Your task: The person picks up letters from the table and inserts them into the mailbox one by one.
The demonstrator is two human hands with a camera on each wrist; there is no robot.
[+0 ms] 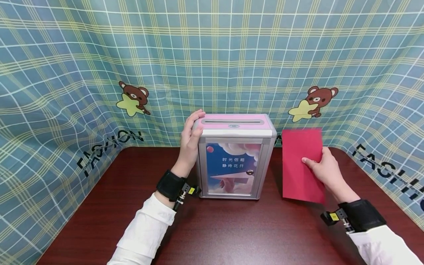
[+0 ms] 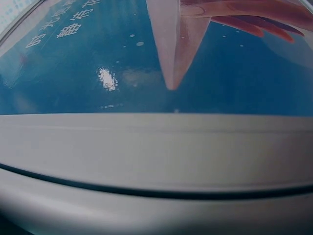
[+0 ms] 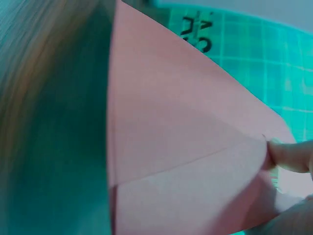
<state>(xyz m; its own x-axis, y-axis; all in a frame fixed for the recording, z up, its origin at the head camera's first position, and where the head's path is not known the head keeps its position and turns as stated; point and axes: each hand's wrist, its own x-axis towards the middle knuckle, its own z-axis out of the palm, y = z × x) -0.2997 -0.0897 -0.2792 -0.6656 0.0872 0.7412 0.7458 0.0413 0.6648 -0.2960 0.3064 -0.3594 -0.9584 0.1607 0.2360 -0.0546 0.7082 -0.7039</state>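
Observation:
A letter box [image 1: 236,134] stands upright on the table, with a pink top, a long slot [image 1: 232,121], a silver frame and a blue picture [image 1: 230,169] on its front. My left hand [image 1: 190,140] grips its upper left corner, thumb at the front top edge and fingers over the side. To the right of the box, my right hand [image 1: 326,167] pinches a red envelope [image 1: 299,165] by its right edge, thumb on the near face. The envelope is held upright above the table. In the right wrist view, a seam crosses the envelope [image 3: 181,132].
The dark red-brown table [image 1: 218,228] reaches back to a blue-green checked cloth [image 1: 228,66] that hangs behind and at both sides. Printed bears [image 1: 319,101] and lettering decorate the cloth. A small round lock [image 1: 250,172] is on the box front.

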